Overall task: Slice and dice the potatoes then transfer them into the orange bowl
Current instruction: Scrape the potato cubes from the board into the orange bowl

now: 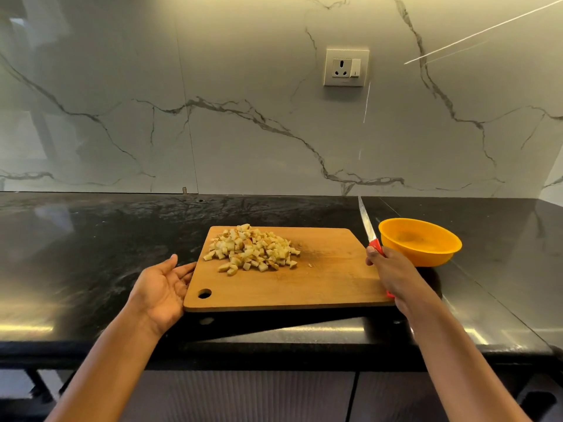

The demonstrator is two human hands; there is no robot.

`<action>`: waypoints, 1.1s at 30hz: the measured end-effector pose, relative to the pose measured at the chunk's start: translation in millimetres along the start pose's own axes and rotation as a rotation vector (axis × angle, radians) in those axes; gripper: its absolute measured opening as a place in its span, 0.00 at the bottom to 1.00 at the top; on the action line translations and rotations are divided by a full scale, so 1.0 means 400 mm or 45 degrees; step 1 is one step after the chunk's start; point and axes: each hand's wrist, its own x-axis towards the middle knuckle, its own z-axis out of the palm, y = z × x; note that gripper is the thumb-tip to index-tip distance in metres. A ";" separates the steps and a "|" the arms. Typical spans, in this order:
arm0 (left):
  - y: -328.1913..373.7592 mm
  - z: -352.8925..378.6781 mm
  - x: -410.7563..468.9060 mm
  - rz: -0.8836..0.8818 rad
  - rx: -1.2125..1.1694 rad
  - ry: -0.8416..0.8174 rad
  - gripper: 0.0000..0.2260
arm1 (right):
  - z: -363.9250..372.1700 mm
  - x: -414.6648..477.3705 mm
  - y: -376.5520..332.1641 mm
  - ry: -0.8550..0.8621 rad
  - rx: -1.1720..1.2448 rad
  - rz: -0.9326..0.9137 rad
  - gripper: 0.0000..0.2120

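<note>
- Pale diced potato pieces point(253, 249) heap on the rectangular wooden board point(320, 284), nearer our relaxed left hand point(161, 287).
- Our right hand point(393, 272) grips a red-handled knife point(367, 222) beside the round orange bowl point(426, 257).

The right hand point(393, 275) hides most of the knife handle point(376, 245); left fingertips point(186, 270) perhaps under the board point(320, 284).

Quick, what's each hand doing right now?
Left hand: open, fingertips at the left edge of the rectangular wooden cutting board.
Right hand: gripping the red-handled steel knife, blade pointing up.
</note>
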 end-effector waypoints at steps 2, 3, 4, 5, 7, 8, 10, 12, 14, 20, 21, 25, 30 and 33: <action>-0.004 -0.009 -0.011 -0.024 -0.025 -0.061 0.22 | -0.003 -0.001 0.002 -0.006 -0.008 -0.026 0.16; -0.007 -0.011 -0.015 -0.038 -0.041 -0.101 0.22 | -0.004 -0.001 0.002 -0.006 -0.012 -0.030 0.16; -0.010 -0.014 -0.018 -0.052 -0.073 -0.121 0.23 | -0.003 -0.003 0.002 -0.006 -0.020 -0.027 0.16; -0.011 -0.010 -0.027 -0.065 -0.098 -0.145 0.23 | -0.003 -0.004 0.001 -0.003 -0.031 -0.025 0.16; -0.011 -0.008 -0.036 -0.104 -0.126 -0.207 0.23 | -0.004 -0.004 0.002 0.005 -0.049 -0.032 0.15; -0.011 -0.008 -0.043 -0.125 -0.139 -0.262 0.28 | -0.005 -0.003 0.003 0.011 -0.056 -0.037 0.15; -0.022 -0.018 -0.046 -0.128 -0.132 -0.297 0.48 | -0.006 -0.001 0.005 0.019 -0.079 -0.049 0.15; -0.032 -0.015 -0.045 -0.150 -0.083 -0.262 0.49 | -0.003 -0.001 0.006 0.025 -0.111 -0.067 0.15; -0.036 0.007 -0.055 -0.185 -0.042 -0.148 0.28 | -0.001 0.000 0.007 0.029 -0.156 -0.078 0.14; -0.044 0.027 -0.057 -0.115 -0.058 -0.049 0.11 | -0.002 -0.005 -0.009 0.015 -0.114 -0.055 0.14; -0.046 0.027 -0.057 -0.091 -0.059 -0.042 0.10 | -0.003 -0.007 -0.013 0.014 -0.074 -0.056 0.14; -0.046 0.016 -0.068 0.017 -0.096 -0.044 0.10 | -0.013 -0.019 -0.035 -0.002 0.005 -0.121 0.15; -0.040 0.023 -0.080 0.092 -0.169 -0.120 0.10 | -0.054 -0.011 -0.095 0.032 -0.073 -0.232 0.17; -0.051 0.060 -0.083 0.111 -0.203 -0.198 0.31 | -0.099 -0.004 -0.105 0.111 -0.074 -0.294 0.18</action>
